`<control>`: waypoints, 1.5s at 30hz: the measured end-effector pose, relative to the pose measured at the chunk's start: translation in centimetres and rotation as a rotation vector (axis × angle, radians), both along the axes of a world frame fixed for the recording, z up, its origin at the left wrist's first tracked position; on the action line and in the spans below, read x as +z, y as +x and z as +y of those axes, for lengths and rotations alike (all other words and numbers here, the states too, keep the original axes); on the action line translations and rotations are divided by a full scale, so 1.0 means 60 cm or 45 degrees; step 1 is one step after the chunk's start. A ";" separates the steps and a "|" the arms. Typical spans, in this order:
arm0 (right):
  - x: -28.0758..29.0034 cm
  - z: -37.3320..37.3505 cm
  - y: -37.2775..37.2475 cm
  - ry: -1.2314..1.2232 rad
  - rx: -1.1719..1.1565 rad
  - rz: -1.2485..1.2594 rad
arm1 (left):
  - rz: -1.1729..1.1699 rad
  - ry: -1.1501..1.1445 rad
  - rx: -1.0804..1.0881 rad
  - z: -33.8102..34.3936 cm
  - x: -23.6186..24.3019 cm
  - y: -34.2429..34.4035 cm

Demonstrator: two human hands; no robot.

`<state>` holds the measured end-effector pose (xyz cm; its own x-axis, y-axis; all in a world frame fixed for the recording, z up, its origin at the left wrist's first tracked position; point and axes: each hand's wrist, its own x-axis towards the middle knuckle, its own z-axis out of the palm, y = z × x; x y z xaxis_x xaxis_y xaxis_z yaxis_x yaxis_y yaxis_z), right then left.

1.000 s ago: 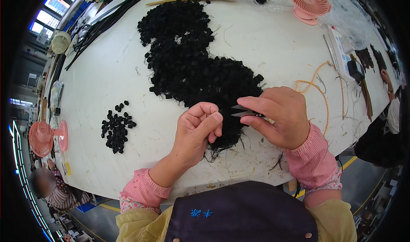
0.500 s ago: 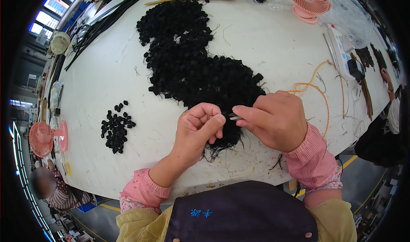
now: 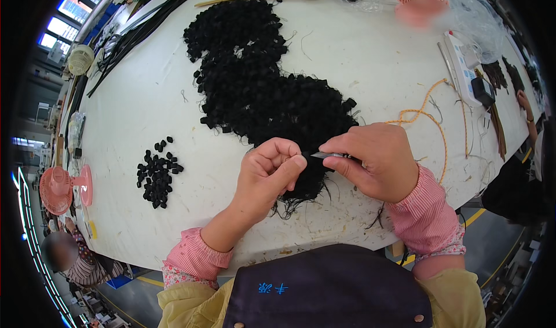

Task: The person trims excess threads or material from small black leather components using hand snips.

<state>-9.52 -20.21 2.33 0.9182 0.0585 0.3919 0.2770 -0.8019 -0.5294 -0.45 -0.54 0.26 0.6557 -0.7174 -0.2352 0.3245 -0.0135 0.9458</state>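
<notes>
My left hand (image 3: 271,174) pinches a small black piece (image 3: 307,154) between thumb and forefinger; the fingertips cover most of it. Gripped in my right hand (image 3: 379,161) is a pair of small metal thread snips (image 3: 324,155), mostly hidden by the fingers. The blade tips point left and lie close against the black piece. Under and beyond both hands spreads a large heap of small black pieces (image 3: 243,67) with loose thread ends, trailing strands at its near edge. Off to the left is a smaller, separate pile of black pieces (image 3: 157,174) without visible long threads.
Orange cord (image 3: 431,116) lies right of my right hand, near a white power strip (image 3: 463,67). A pink fan (image 3: 418,4) and clear plastic bags stand at the far right. Long black strips (image 3: 145,27) run along the far left. Other people sit at both sides.
The snips' blades, spread apart half a second ago, now show as one narrow point. My right fingers have shifted on the handles. My left hand has barely moved.
</notes>
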 end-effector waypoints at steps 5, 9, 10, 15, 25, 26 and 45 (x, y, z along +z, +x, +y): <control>0.012 0.004 -0.003 0.768 -0.003 0.488 | -0.656 0.051 -0.009 0.005 -0.004 -0.013; -0.003 0.009 -0.004 0.949 0.243 0.644 | -1.441 -0.068 -0.047 -0.005 -0.001 -0.003; -0.002 0.008 -0.004 0.949 0.245 0.644 | -1.702 -0.137 -0.083 -0.005 0.002 0.001; 0.011 0.004 -0.003 0.888 0.195 0.523 | -1.099 -0.115 -0.038 -0.002 -0.003 -0.013; -0.008 0.014 -0.002 1.204 0.400 0.450 | 0.283 -0.248 -0.259 0.005 -0.002 -0.009; -0.008 0.015 -0.001 1.180 0.407 0.430 | 0.282 -0.247 -0.257 0.005 -0.003 -0.010; 0.003 0.001 -0.002 -0.460 -0.038 -0.434 | 0.073 -0.116 0.032 0.004 0.006 -0.003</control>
